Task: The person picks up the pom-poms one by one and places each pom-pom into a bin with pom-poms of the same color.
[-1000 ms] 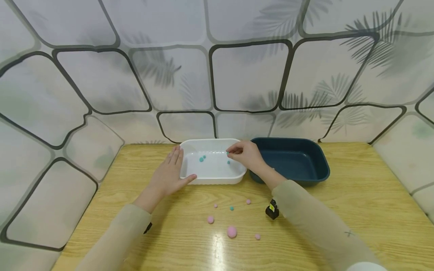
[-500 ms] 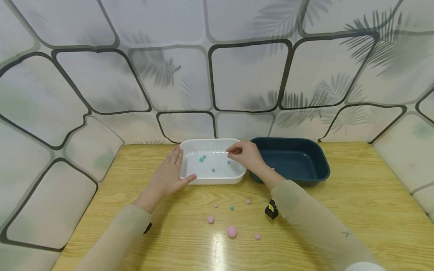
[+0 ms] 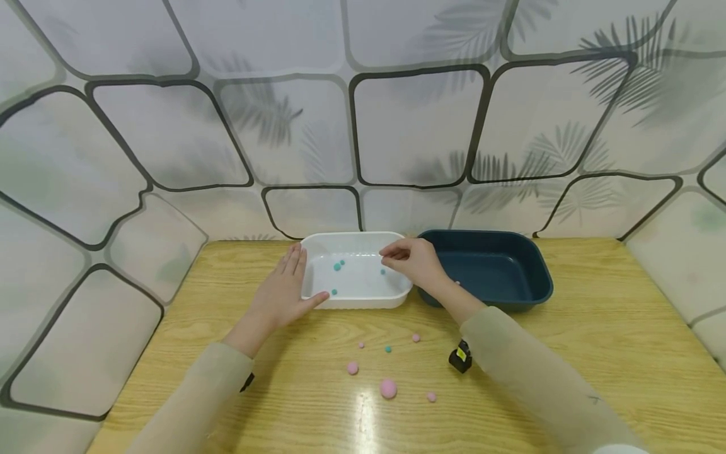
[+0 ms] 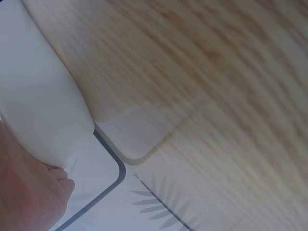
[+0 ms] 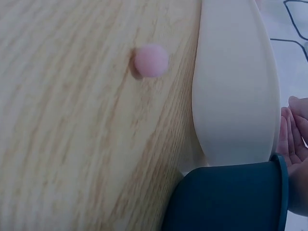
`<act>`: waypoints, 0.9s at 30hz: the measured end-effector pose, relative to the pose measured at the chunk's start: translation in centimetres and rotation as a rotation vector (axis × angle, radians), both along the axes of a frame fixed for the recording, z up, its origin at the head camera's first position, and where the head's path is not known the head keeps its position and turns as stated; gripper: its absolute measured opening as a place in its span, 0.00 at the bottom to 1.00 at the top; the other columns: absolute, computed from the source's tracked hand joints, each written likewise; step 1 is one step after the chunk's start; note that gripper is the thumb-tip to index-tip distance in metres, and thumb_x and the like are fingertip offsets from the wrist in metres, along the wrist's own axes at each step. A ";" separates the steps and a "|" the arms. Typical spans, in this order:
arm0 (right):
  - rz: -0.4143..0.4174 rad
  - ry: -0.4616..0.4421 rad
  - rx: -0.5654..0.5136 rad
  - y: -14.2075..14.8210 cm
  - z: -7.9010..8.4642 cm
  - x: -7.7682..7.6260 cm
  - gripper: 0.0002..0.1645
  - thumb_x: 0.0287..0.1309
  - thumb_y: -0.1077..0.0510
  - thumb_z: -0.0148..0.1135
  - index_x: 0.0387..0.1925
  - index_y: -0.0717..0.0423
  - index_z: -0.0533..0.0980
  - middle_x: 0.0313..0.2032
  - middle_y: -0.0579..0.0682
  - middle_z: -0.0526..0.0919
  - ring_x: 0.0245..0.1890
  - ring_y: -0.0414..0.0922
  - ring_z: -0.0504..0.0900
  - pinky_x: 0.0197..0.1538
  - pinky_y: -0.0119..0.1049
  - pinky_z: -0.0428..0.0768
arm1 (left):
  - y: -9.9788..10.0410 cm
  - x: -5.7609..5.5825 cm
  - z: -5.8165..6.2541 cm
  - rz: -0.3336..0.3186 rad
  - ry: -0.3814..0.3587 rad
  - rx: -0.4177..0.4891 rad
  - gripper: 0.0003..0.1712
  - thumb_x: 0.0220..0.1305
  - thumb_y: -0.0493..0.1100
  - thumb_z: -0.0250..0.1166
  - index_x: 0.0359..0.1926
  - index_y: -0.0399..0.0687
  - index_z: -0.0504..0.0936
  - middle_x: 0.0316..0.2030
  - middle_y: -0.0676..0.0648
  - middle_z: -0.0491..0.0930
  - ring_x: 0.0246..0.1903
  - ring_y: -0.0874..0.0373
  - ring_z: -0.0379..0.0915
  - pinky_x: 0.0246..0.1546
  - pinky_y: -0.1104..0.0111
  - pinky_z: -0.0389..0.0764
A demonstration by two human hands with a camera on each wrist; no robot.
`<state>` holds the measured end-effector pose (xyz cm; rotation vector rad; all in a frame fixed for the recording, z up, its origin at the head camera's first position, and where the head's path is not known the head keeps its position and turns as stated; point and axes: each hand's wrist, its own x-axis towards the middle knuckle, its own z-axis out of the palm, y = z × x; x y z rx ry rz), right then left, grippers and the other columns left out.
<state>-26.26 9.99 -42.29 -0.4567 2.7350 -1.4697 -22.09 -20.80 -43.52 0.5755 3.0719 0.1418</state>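
My left hand (image 3: 280, 293) rests against the left end of the white tray (image 3: 363, 304), fingers straight and thumb at the front rim. The left wrist view shows that hand (image 4: 31, 185) against the tray's outer wall (image 4: 45, 91). Above the tray's right part hovers my right hand (image 3: 416, 260), its fingers loosely bent and fingertips close together, with nothing visible between them. Inside the tray lie several small teal pom-poms (image 3: 337, 267); one teal pom-pom (image 3: 334, 292) is near the left thumb. In the right wrist view the right hand (image 5: 298, 132) is partly cut off by the edge.
A dark blue tray (image 3: 499, 271) stands right beside the white one, a small pink ball (image 3: 457, 283) showing in it near the right wrist. On the wooden table (image 3: 306, 391) lie several pink pom-poms (image 3: 388, 388) and one teal pom-pom (image 3: 388, 349). A patterned wall rises behind.
A teal pom-pom has left the right fingertips and rolled leftward along the white tray's floor toward the left thumb. Both hands have stayed almost in place.
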 end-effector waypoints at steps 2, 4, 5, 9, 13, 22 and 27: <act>0.014 -0.008 -0.005 0.1 0.0 0.3 0.11 0.66 0.60 0.74 0.47 0.60 0.89 0.41 0.56 0.92 0.39 0.48 0.88 0.43 0.34 0.87 | 0.0 0.0 0.0 0.001 0.000 0.002 0.64 0.73 0.73 0.55 0.82 0.25 0.43 0.84 0.28 0.40 0.85 0.36 0.36 0.85 0.49 0.50; 0.029 -0.012 -0.016 0.3 0.0 0.8 0.10 0.65 0.61 0.74 0.46 0.60 0.90 0.40 0.56 0.92 0.38 0.46 0.88 0.41 0.31 0.86 | 0.0 0.0 0.1 0.002 0.001 -0.001 0.64 0.73 0.73 0.55 0.82 0.25 0.43 0.84 0.29 0.40 0.85 0.36 0.36 0.86 0.49 0.50; 0.036 -0.012 -0.024 0.4 0.1 1.0 0.10 0.65 0.61 0.74 0.46 0.60 0.90 0.40 0.56 0.92 0.37 0.45 0.88 0.41 0.30 0.85 | 0.0 0.0 0.1 0.002 0.001 -0.003 0.64 0.73 0.73 0.55 0.82 0.25 0.43 0.84 0.29 0.39 0.85 0.36 0.36 0.86 0.49 0.50; 0.070 -0.001 -0.056 0.7 0.3 2.3 0.08 0.64 0.62 0.75 0.44 0.60 0.90 0.39 0.56 0.92 0.34 0.42 0.87 0.40 0.28 0.84 | 0.0 0.0 0.1 0.001 0.008 -0.012 0.64 0.73 0.73 0.55 0.82 0.25 0.43 0.84 0.29 0.40 0.85 0.36 0.38 0.85 0.49 0.50; 0.108 -0.002 -0.074 0.9 0.6 3.6 0.09 0.63 0.62 0.75 0.44 0.61 0.90 0.40 0.56 0.92 0.34 0.39 0.86 0.40 0.26 0.84 | 0.0 0.1 0.2 0.001 0.010 -0.016 0.64 0.73 0.73 0.55 0.82 0.25 0.43 0.84 0.29 0.41 0.85 0.35 0.38 0.85 0.49 0.50; 0.219 0.014 -0.102 1.4 0.0 6.1 0.08 0.62 0.65 0.75 0.43 0.63 0.89 0.38 0.53 0.92 0.34 0.32 0.85 0.40 0.26 0.86 | 0.0 0.1 0.2 0.000 0.000 -0.002 0.64 0.73 0.73 0.55 0.82 0.26 0.43 0.84 0.29 0.41 0.85 0.36 0.36 0.85 0.49 0.50; 0.280 0.009 -0.126 1.5 -0.6 7.2 0.07 0.61 0.67 0.75 0.42 0.63 0.89 0.37 0.55 0.92 0.35 0.30 0.84 0.41 0.26 0.86 | 0.0 0.1 0.2 0.001 -0.006 0.003 0.64 0.74 0.73 0.55 0.82 0.26 0.42 0.84 0.29 0.40 0.85 0.36 0.36 0.85 0.48 0.50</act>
